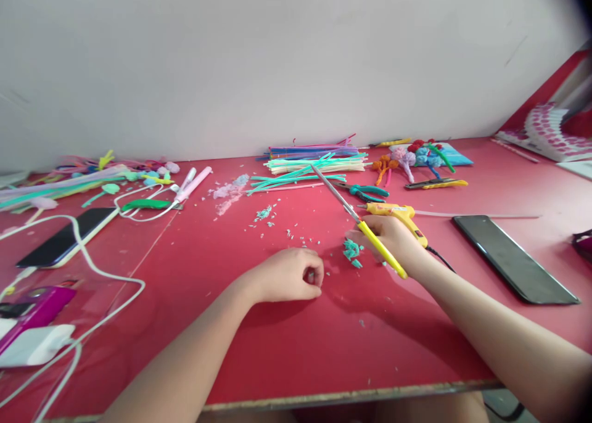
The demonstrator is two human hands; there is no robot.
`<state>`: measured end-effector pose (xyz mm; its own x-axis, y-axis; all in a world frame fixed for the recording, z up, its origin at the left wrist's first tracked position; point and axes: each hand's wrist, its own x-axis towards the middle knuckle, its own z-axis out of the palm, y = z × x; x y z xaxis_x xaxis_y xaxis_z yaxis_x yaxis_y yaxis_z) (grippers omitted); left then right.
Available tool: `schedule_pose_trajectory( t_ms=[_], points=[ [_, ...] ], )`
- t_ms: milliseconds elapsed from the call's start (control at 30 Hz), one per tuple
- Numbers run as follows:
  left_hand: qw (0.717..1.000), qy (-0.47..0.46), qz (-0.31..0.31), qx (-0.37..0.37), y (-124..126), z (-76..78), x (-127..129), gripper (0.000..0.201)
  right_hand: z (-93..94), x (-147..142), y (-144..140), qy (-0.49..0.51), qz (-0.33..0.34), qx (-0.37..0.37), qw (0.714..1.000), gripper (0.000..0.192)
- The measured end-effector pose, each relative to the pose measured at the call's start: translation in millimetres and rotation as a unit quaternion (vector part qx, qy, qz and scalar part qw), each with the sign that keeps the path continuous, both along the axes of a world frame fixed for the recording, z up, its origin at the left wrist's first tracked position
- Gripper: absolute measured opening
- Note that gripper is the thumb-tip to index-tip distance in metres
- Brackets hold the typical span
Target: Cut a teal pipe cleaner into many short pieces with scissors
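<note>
Your right hand (391,241) rests on the red table top (324,349) and is closed around the yellow handle of a pair of scissors (356,219), whose metal blades slant up and away to the left, the tips reaching over the bundle of teal, cream and multicoloured fuzzy craft stems (314,161) lying near the white wall (277,59). Just left of that hand lies a small heap of teal fuzzy clippings (351,250), touching the table and close to your fingers. Your left hand (289,275) lies clenched on the table, nearer to you and just left of the clippings; something small seems pinched in it, but what it is cannot be told. Behind your right hand lies a yellow glue gun (393,212), and beyond it teal-handled pliers (367,192). To the right a dark smartphone (513,258) lies face up, well apart from your hand. At far left a second phone (65,238) lies beside a white cable (92,262). Finished stem flowers in orange, pink, blue and red (411,155) lie near the wall.
</note>
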<state>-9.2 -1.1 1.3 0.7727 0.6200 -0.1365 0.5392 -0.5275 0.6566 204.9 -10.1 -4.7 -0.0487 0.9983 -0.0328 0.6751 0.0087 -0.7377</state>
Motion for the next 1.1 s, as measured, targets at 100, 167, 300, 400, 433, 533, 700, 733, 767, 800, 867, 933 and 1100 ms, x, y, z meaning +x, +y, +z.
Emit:
schedule_pose_trajectory(
  t_ms=[100,167,300,400,433,533,700,733,767,800,867,933,1100],
  points=[
    [0.998,0.042,-0.017,0.04,-2.7,2.3,-1.3,0.006,-0.7,-2.1,-1.7,-0.008,0.016,0.0,1.0,0.029],
    [0.997,0.057,-0.013,0.044,-3.6,3.7,-1.2,0.01,-1.5,-3.2,-2.2,-0.011,0.025,0.005,1.0,0.029],
    [0.995,0.08,0.0,0.054,-3.9,5.9,-0.1,0.013,-2.5,-4.6,-2.8,0.001,0.034,0.005,0.999,0.029],
    [0.994,0.079,-0.001,0.069,-4.4,4.0,1.3,0.008,-2.3,-5.1,-2.8,-0.003,0.033,0.008,0.999,0.03],
    [0.994,0.076,0.0,0.072,-4.5,2.5,1.7,0.008,-2.3,-5.2,-2.7,-0.007,0.032,0.011,0.999,0.03],
    [0.996,0.056,0.024,0.072,-4.0,-3.0,3.1,0.01,-3.1,-6.2,-3.0,-0.012,0.032,0.019,0.999,0.03],
    [0.99,-0.077,0.112,0.025,0.3,-5.6,6.7,0.008,-4.3,-12.4,-6.6,-0.014,0.052,0.01,0.998,0.028],
    [0.986,-0.11,0.124,-0.002,0.9,-5.4,7.7,0.007,-3.9,-14.5,-8.0,-0.012,0.06,0.003,0.998,0.027],
    [0.98,-0.14,0.135,-0.031,1.3,-5.3,8.8,0.006,-3.3,-16.8,-9.5,-0.004,0.069,-0.008,0.998,0.026],
    [0.974,-0.167,0.145,-0.059,1.3,-5.5,10.0,0.006,-2.5,-19.0,-11.1,0.01,0.078,-0.023,0.997,0.025],
    [0.962,-0.2,0.157,-0.095,0.3,-6.6,12.5,0.006,-0.8,-23.1,-14.3,0.051,0.093,-0.059,0.993,0.022],
    [0.96,-0.209,0.159,-0.096,-1.7,-8.3,14.7,0.007,0.4,-25.9,-16.8,0.09,0.095,-0.082,0.988,0.019],
    [0.967,-0.192,0.163,-0.029,-7.3,-10.9,18.1,0.006,0.1,-26.6,-18.8,0.091,0.082,-0.057,0.991,0.011]
  ],
)
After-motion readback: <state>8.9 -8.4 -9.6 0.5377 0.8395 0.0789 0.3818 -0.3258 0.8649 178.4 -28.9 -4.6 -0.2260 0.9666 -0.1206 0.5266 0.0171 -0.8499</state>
